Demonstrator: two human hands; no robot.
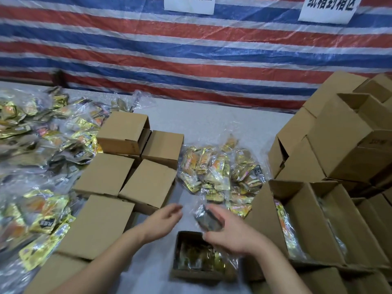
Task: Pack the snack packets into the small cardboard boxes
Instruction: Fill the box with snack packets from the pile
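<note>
A small open cardboard box [180, 272] sits on the table near its front edge, with gold snack packets inside. Just above its far right corner, my right hand [224, 232] grips a dark snack packet [206, 219] in clear plastic. My left hand [164, 219] hovers to the left of the packet with fingers relaxed and holds nothing. A heap of gold and orange snack packets [220, 172] lies on the table just beyond my hands.
Several closed small boxes [148, 183] stand to the left of my hands. More bagged packets [38, 145] cover the table's left side. Open boxes [314, 219] holding packets line the right, with stacked empty boxes [339, 141] behind. A striped tarp [191, 49] hangs at the back.
</note>
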